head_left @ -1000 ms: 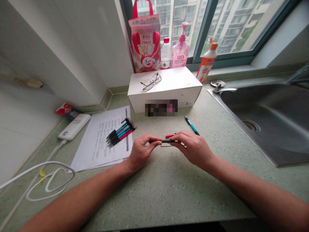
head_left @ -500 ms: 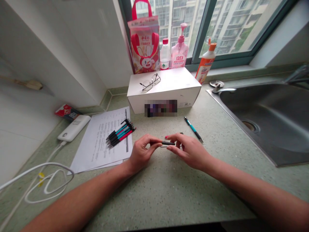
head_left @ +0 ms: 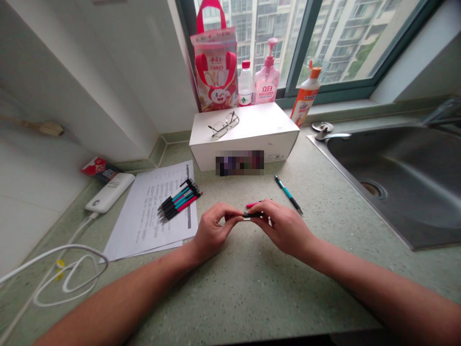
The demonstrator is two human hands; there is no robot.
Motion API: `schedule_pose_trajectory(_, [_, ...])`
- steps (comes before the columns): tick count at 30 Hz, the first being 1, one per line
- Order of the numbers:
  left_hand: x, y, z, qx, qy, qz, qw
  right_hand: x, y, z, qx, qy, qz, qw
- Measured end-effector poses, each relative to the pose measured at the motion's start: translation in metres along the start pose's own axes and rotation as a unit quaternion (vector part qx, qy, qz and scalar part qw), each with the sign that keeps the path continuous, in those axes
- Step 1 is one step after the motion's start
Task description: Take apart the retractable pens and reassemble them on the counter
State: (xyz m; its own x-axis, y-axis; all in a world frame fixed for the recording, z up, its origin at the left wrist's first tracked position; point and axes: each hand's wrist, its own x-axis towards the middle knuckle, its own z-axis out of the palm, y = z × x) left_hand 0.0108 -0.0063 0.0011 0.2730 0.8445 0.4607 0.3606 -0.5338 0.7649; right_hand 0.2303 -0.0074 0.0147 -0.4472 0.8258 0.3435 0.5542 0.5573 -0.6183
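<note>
My left hand [head_left: 215,226] and my right hand [head_left: 286,226] meet above the counter, both closed in a pinch on a slim black pen [head_left: 254,215]. My fingers cover both of its ends, and a small silvery part shows beneath its middle. Just behind my right fingertips lies a red pen [head_left: 253,204], partly hidden by that hand. A teal and black pen [head_left: 288,193] rests farther right on the counter. To the left, a bunch of several teal, black and red pens [head_left: 180,201] lies on printed paper sheets [head_left: 144,211].
A white box [head_left: 248,129] with glasses [head_left: 224,126] on top stands at the back. Behind it are a gift bag [head_left: 216,72], a water bottle [head_left: 245,86] and a pink pump bottle [head_left: 267,81]. A steel sink [head_left: 399,187] is right; a white power bank [head_left: 110,192] with cable is left.
My right fingers have closed onto the right end of the black pen; before, they were parted around it. The left hand has kept its pinch. More of the red pen shows now.
</note>
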Motion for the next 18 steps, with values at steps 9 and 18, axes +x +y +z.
schedule_pose_trajectory(9, [0.004,-0.008,-0.004,0.156,-0.046,-0.03,0.986,-0.002,0.005,-0.002,-0.071,-0.093,-0.057,0.992])
schedule_pose_trajectory(18, [0.004,-0.01,0.0,0.212,-0.107,-0.019,0.971,-0.002,0.004,0.001,-0.116,-0.182,-0.045,0.975])
